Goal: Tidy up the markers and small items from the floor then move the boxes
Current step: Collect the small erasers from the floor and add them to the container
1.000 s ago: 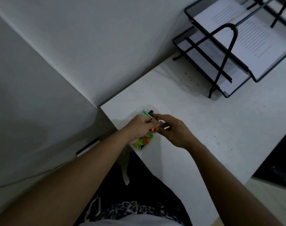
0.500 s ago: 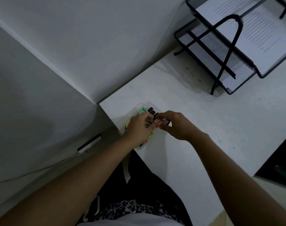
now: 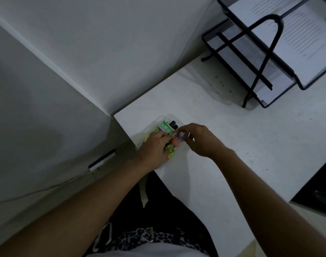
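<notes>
At the near corner of the white desk [image 3: 223,145], the left hand [image 3: 154,147] presses flat on a clear shallow tray [image 3: 163,121] of bright markers to steady it, while the right hand [image 3: 201,140] pinches a small purplish item [image 3: 182,135] over it, apparently to slot in.

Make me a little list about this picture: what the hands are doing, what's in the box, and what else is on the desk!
left hand: resting on the clear box, over the colourful bits
right hand: pinching a small purple item above the box
in box: green staple packet, black markers, neon clips
desk: white, box near its corner
also on desk: black wire paper tray holding printed sheets
</notes>
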A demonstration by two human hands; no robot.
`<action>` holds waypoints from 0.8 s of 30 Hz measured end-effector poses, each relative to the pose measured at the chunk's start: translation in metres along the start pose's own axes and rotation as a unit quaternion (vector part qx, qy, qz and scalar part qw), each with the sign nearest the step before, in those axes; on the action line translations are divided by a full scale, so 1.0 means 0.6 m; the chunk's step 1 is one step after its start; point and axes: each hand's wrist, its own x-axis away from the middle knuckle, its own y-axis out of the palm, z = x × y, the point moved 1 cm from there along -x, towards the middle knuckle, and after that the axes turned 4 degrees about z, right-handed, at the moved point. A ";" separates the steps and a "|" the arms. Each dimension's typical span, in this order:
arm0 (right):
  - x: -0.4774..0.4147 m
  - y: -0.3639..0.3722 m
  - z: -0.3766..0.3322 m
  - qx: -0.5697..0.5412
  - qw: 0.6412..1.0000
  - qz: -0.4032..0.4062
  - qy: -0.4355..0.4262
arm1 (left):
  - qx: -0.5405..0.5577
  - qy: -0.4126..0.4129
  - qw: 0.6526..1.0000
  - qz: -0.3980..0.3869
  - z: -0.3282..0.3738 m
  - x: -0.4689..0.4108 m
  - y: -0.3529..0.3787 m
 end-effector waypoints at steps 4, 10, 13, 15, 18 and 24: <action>-0.003 0.009 -0.003 0.010 0.999 0.022 0.022 | -0.022 0.005 1.000 0.001 0.001 -0.003 0.002; -0.001 0.016 -0.001 -0.069 0.992 0.056 0.089 | -0.021 0.040 0.999 -0.001 0.011 -0.005 0.005; 0.001 0.016 0.002 -0.038 0.994 0.068 0.078 | -0.017 0.053 0.998 -0.016 0.015 -0.006 0.008; 0.002 0.019 0.001 -0.022 0.995 0.074 0.058 | -0.010 0.051 0.998 -0.022 0.016 -0.007 0.009; 0.006 0.026 0.001 -0.015 0.996 0.083 0.037 | -0.013 0.054 0.998 -0.034 0.016 -0.007 0.008; 0.002 0.029 0.003 0.084 0.995 0.043 0.032 | -0.100 0.068 0.991 -0.062 0.013 0.001 0.010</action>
